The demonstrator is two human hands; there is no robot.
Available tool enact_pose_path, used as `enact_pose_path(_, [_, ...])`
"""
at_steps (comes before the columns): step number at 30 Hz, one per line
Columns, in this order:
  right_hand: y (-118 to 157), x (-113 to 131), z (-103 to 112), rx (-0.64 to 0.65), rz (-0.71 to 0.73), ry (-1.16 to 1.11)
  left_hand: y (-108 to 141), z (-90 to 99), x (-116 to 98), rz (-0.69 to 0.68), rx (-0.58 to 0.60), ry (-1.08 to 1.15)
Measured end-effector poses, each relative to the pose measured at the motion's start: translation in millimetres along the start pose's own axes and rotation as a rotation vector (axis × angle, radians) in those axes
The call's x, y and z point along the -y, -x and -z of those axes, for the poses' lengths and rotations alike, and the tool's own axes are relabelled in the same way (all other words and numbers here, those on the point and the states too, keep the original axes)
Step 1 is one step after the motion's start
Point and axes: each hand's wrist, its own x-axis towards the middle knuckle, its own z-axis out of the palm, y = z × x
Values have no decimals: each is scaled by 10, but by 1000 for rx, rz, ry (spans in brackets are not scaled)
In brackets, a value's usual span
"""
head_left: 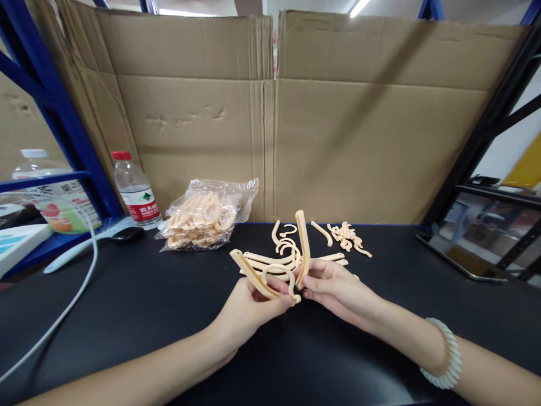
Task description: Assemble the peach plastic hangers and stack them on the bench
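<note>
My left hand point(249, 310) is closed on a beige plastic arm piece point(253, 274) and a curved hook piece point(281, 269), pinched near their lower ends. Beside it, my right hand point(332, 287) grips a second beige arm piece point(303, 242), held nearly upright. The lower ends of the held pieces are close together; whether they touch is unclear. Behind the hands, several long beige pieces point(338, 257) and loose hooks point(289, 229) lie on the black table point(203, 361). Farther right is a small pile of little beige parts point(345, 234).
A clear bag of beige parts point(200, 217) stands behind left, beside a red-capped bottle point(137, 192). A white cable point(84, 282) crosses the left side. Cardboard point(372, 124) walls the back; a dark flat device point(460, 257) lies at right.
</note>
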Motion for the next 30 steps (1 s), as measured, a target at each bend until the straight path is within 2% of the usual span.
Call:
enact_pose_path(4, [6,-4,-26,32,-18,68,-19,6,-8,-33,1,-18])
enact_pose_path(8, [6,16,-25,51,-6,141,-31,8,-14,-83,70,3])
enact_pose_path(15, [7,23,12,77,-5,186,-9,-9,-61,-71,94,64])
enact_pose_path(21, [10,48,-9,71,3,232,7,-13,-53,-89,67,17])
enact_pose_path(30, [30,15,-96,-22,177,312,37,-29,0,-129,-43,-43])
